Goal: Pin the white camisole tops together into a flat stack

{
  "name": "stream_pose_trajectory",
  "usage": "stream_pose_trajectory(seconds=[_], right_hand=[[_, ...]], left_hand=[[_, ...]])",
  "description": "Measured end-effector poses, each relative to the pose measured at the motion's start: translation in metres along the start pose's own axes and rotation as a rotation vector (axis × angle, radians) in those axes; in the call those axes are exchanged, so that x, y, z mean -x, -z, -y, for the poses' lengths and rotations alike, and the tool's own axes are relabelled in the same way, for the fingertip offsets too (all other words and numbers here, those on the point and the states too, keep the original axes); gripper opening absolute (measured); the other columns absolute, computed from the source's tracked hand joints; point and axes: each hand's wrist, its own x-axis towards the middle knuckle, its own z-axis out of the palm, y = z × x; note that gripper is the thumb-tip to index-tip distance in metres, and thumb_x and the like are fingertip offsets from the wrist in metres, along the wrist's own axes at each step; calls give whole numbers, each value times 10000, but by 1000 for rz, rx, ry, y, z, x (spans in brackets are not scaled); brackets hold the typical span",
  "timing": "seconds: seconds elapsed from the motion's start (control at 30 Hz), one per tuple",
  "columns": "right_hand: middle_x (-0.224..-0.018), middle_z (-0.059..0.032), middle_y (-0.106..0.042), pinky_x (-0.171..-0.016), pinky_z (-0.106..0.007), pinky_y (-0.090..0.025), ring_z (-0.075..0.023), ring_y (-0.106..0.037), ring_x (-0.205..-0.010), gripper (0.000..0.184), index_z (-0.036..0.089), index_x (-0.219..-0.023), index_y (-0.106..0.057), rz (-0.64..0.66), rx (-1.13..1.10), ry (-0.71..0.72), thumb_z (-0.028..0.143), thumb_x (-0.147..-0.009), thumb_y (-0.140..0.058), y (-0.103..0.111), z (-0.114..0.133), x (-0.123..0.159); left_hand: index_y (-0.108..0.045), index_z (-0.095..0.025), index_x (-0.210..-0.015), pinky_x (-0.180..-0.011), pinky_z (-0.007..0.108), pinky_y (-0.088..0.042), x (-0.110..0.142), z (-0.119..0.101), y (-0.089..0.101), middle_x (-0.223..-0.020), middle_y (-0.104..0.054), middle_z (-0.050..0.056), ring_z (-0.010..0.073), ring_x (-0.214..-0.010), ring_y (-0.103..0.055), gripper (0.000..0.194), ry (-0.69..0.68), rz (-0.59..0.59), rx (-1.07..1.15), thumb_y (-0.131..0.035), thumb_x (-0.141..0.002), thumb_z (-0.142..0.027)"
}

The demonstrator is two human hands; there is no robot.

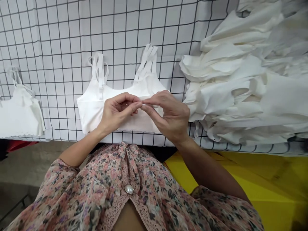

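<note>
A white bra top (90, 114) lies flat in front of me, its straps pointing away toward the back of the table. Over its middle, my left hand (120, 110) is closed in a pinch, thumb against forefinger. The fingertips of my right hand (168, 112) are pinched too and meet those of the left. Whatever sits between the fingertips is too small or too hidden to name. Both hands cover part of the bra's front.
A tall heap of white garments (240, 86) fills the table's right side. More white tops (20, 112) lie stacked at the left. The tablecloth (115, 29) is white with black grid lines. Below the table's edge, something yellow (240, 179) stands at the right.
</note>
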Motion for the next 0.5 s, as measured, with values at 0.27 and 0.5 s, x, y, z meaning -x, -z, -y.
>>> stream_pose_trajectory(seconds=[0.27,0.5], right_hand=[[-791,-9,-707,-665,-325,-520,-149,-639,-684,141,234,-844,-702,-3,-15,-186,216,-984,-710,18,11,-4],[-824,-19,-705,-568,-262,-489,-124,-652,-671,113,212,-868,-733,98,-82,-387,245,-977,-731,22,17,2]], left_hand=[[-761,-187,-910,-745,286,-521,-36,18,29,-851,-753,6,117,-741,-634,121,-200,61,-623,-701,-1009,-150],[-751,-198,-959,-779,317,-505,-19,28,27,-859,-707,18,165,-828,-629,87,-409,207,-825,-764,-1023,-256]])
